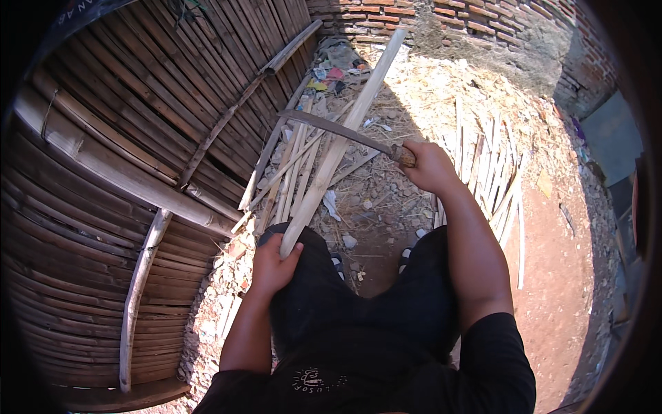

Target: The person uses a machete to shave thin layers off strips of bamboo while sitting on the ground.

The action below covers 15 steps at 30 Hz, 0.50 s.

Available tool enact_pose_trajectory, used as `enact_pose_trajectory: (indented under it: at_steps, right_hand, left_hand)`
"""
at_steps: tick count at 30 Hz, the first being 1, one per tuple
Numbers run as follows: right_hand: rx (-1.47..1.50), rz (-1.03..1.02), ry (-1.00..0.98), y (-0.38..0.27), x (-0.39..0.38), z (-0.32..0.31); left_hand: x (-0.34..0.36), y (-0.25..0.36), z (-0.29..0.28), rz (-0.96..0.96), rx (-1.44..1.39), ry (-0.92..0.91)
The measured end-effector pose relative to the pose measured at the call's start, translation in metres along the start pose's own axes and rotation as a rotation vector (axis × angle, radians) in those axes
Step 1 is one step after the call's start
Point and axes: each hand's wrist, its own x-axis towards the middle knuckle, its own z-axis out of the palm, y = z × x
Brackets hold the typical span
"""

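A long pale strip of split bamboo or wood slants away from my lap toward the brick wall. My left hand is wrapped round its near end, above my left thigh. In my right hand is the wooden handle of a machete, whose long dark blade points left and hooks at the tip. The blade lies across the strip at about its middle; whether it touches the wood I cannot tell.
Several cut strips lie on the littered ground beyond my left knee. More thin strips are spread to the right. A slatted bamboo wall stands close on the left, and a brick wall closes the far side.
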Motion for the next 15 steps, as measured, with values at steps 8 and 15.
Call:
enact_pose_trajectory:
  at_steps: [8, 15]
  right_hand:
    - [-0.109, -0.315, -0.078, -0.018, -0.006, 0.014]
    - [-0.086, -0.159, -0.025, -0.013, -0.004, 0.004]
  left_hand:
    - [0.0, 0.012, -0.001, -0.092, 0.08, -0.045]
    - [-0.002, 0.014, 0.001, -0.058, 0.116, 0.004]
